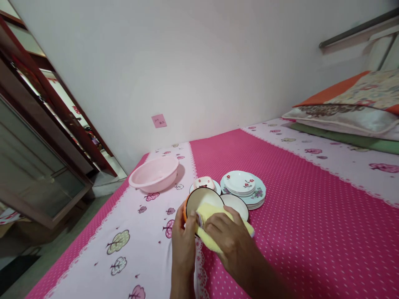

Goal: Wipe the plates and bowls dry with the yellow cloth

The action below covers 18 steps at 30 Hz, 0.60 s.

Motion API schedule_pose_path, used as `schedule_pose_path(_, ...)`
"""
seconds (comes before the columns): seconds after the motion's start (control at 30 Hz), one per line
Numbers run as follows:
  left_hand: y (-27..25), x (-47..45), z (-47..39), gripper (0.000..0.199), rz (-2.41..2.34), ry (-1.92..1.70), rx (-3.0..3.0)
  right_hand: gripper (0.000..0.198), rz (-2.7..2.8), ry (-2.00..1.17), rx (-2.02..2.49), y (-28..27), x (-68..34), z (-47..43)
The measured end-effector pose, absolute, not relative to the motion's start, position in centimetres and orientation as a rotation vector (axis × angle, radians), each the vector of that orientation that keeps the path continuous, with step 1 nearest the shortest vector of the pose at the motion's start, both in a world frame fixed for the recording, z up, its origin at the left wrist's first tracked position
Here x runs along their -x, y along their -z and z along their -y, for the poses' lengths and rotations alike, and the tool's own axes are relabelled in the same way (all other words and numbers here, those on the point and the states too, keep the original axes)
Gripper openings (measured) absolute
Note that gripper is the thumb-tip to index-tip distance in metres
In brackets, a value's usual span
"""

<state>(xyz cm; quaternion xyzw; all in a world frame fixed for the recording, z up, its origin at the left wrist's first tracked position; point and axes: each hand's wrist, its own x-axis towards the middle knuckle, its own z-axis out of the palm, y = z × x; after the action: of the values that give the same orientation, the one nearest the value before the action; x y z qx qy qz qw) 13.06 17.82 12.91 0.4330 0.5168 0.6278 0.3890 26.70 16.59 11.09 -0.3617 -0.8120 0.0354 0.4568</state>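
An orange bowl [196,200] with a cream inside and dark rim is tilted toward me, and my left hand [183,234] grips its left edge, thumb over the rim. My right hand [227,232] is closed on a yellow cloth [209,209] that lies against the inside of the bowl. Just behind the cloth shows a second cream bowl [238,204] with a dark rim, partly covered. Beyond the held bowl sits a small pink-and-white dish [204,182] on a white plate [217,187]. To the right are stacked flowered plates [240,182] on larger pale-blue plates [261,192].
A pink plastic basin [156,174] stands left of the dishes on the pink-and-white bedspread [299,207]. Pillows [346,112] are piled at the far right. A white wall [199,70] rises behind the bed, and a dark-red door frame [59,104] stands at left.
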Motion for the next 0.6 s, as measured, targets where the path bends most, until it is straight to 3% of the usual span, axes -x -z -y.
schedule_pose_path(0.23,-13.3,-16.2,-17.5,0.067,-1.045,-1.602,-1.035,0.030,1.869,0.092,0.870,-11.0,-26.7,-16.8)
schedule_pose_path(0.6,-13.8,-13.5,-17.4,0.048,-1.235,-1.584,-1.140,0.039,1.931,0.023,0.816,-11.2,-26.0,-16.3)
